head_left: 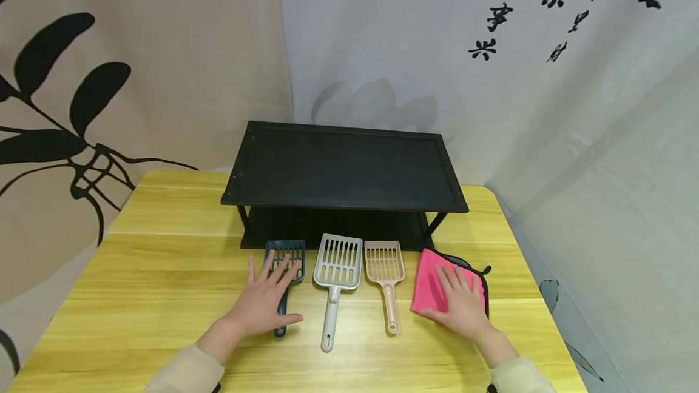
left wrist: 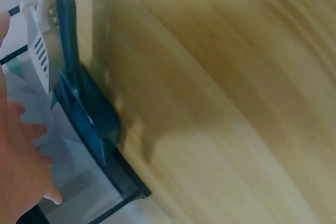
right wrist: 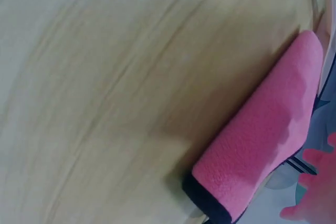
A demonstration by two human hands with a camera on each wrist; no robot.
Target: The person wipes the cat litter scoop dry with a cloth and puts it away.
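My left hand is spread flat above the dark blue slotted litter scoop, covering part of it; the left wrist view shows a gap between the fingers and the scoop. Beside it lies a light grey litter scoop, larger, its handle toward me. A beige litter scoop lies to its right. Over the folded pink cloth with black edging, my right hand has its fingers spread. In the right wrist view those fingers appear apart from the cloth. Neither hand grips anything.
A black two-tier shelf stands at the back of the wooden table, right behind the scoops. Its legs slant at both front corners. Printed curtains hang behind and along the right side.
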